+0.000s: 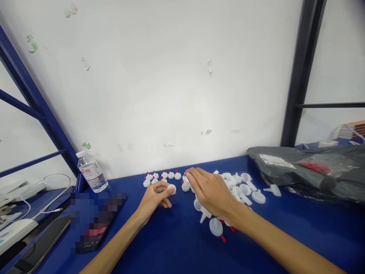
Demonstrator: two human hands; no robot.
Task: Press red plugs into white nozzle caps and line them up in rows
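My left hand [156,198] pinches a white round nozzle cap [172,189] between thumb and fingers, its flat face turned to the right. My right hand [205,186] reaches over the pile with fingers curled together; what lies at its fingertips is mostly hidden. Just under those fingertips are white caps with red tips [185,187]. Behind my left hand, several white caps with red tips [171,174] stand upright in rows. Around and right of my right hand lies a loose pile of white funnel-shaped nozzle caps [258,196], some with red tips [224,239].
At the left stand a water bottle [92,173] and a partly blurred phone [102,224], with another dark phone [42,243] by the edge. Cables and a white power strip [17,234] lie further left. A grey plastic bag [308,171] covers the back right. A white wall [171,83] rises behind.
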